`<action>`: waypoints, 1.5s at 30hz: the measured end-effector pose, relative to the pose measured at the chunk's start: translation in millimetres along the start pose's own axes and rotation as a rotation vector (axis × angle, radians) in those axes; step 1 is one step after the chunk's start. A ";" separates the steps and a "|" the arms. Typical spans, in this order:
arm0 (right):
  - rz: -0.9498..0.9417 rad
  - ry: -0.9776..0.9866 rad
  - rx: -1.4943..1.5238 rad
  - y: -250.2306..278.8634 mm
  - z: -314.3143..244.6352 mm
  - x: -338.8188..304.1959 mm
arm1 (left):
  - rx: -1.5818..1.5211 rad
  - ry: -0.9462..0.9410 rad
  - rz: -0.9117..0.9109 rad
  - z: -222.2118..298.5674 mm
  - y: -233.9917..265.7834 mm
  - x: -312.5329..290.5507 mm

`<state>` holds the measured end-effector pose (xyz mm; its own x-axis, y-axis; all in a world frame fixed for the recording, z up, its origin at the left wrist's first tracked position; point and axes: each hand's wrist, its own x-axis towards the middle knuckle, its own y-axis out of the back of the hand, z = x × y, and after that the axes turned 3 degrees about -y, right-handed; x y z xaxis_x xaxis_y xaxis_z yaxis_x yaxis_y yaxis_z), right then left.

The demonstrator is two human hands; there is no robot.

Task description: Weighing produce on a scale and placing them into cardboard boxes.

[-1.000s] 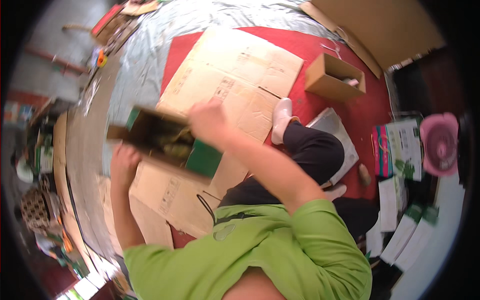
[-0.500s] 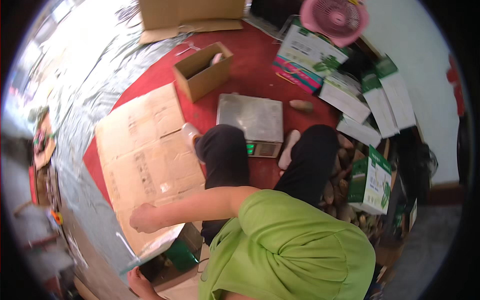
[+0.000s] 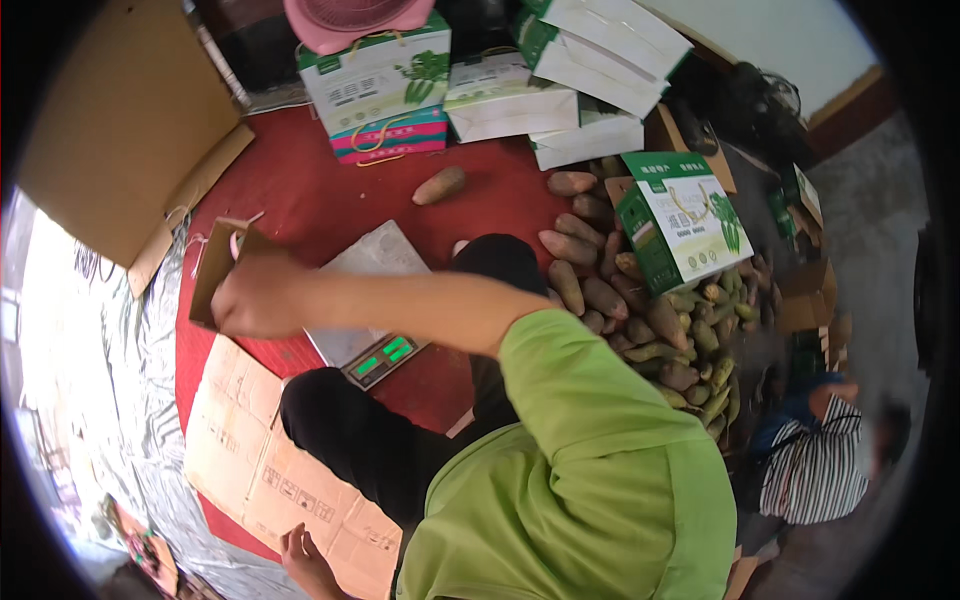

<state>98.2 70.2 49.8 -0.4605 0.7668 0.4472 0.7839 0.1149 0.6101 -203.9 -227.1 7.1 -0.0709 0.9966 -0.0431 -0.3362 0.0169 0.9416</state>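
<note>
Cardboard, flattened (image 3: 265,480), lay at the left on the red floor mat (image 3: 300,190), and the left hand (image 3: 303,553) rested on its lower edge. I could not tell if its fingers were pressing or gripping there.

Higher up, the right hand (image 3: 250,297) had reached across the knees and its fingers were closed over the rim of the small brown box (image 3: 212,268). Half a second earlier that box stood alone on the mat, with no hand near it; now it was taken in hand, tilted, just beside the grey scale (image 3: 372,290).

Further right lay the pile of sweet potatoes (image 3: 640,320), with a green and white carton (image 3: 680,225) resting on it. At the far right another person in striped clothing (image 3: 815,475) was partly in view.
</note>
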 end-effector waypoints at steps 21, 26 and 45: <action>1.065 -1.704 -0.385 203.2 316.6 -589.1 | -0.338 -0.685 -0.212 288.8 -62.2 243.9; 1.124 -1.776 -0.011 209.9 287.1 -484.7 | -0.395 -0.652 -0.250 278.6 -78.5 256.4; 1.525 -1.538 0.259 245.1 260.8 -509.9 | -0.394 -0.572 -0.252 262.4 -103.9 263.2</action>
<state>633.7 -127.9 -199.2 0.8945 0.0749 -0.4407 0.2052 -0.9446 0.2561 58.8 54.7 -14.5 0.5176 0.8547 0.0400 -0.5977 0.3277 0.7317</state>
